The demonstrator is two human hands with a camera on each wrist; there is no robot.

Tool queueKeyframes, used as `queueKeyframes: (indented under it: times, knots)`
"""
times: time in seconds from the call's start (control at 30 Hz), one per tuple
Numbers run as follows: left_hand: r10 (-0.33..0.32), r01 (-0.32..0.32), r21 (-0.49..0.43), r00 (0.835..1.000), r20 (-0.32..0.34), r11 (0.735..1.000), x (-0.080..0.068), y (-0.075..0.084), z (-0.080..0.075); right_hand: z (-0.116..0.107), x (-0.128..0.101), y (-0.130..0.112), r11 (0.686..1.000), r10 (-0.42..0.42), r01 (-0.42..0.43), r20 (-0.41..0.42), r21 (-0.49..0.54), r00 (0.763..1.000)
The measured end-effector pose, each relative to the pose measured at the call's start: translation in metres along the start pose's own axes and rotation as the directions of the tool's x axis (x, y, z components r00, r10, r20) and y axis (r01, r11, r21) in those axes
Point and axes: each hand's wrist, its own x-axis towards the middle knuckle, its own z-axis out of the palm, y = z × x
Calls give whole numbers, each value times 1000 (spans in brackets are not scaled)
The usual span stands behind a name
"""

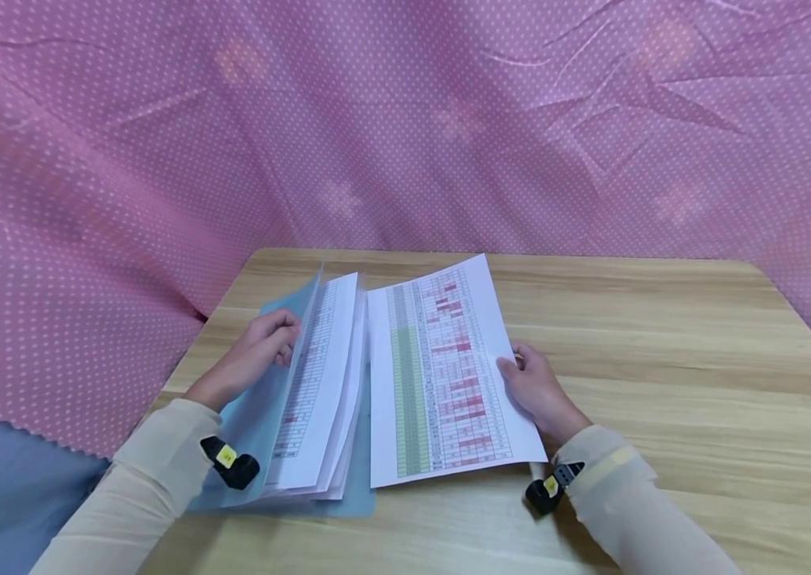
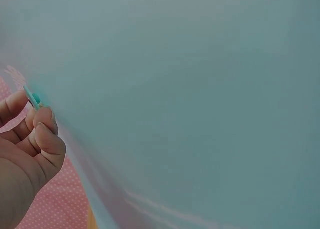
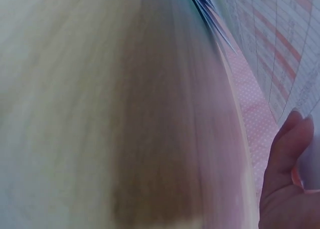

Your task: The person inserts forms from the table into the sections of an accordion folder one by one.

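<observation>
A: Far left, pink dotted cloth (image 1: 89,200) hanging behind and beside the table (image 1: 664,383). Then the left hand (image 1: 255,355), fingers curled on the raised edge of the blue folder (image 1: 251,423), holding the cover up off the table.

B: Same grip from the left wrist: fingertips (image 2: 42,121) pinching the folder's edge, blue plastic filling nearly the whole view. Any writing?

A: Stacked pages (image 1: 315,383) inside the folder, tables with red entries; too small to read. Next, right of them, a loose printed sheet (image 1: 441,375) with green and red columns, lifted slightly over the table's middle. Text unreadable too.

B: Right hand (image 1: 538,391) gripping that sheet's right edge, thumb on top. Right wrist view showing only the thumb (image 3: 290,154) against the sheet's grid, plus blurred wood.
</observation>
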Motion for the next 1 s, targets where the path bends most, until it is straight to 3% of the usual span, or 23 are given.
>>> queueKeyframes:
  times: [0.3, 0.63, 0.83, 1.0]
  knots:
    - [2, -2, -21, 1000, 2, 1000, 2, -3, -1, -10, -6, 1, 1000, 4, -4, 2, -1, 1000]
    - [1, -1, -28, 1000, 4, 1000, 5, -4, -2, -36, -44, 14, 997, 25, -20, 63, -79, 998]
    - [0, 0, -25, 1000, 3, 1000, 4, -3, -3, -39, -64, 24, 999, 22, -17, 131, -39, 991]
    - [-2, 2, -28, 1000, 2, 1000, 4, -2, -2, -38, -71, 25, 1000, 21, -19, 135, -20, 991]
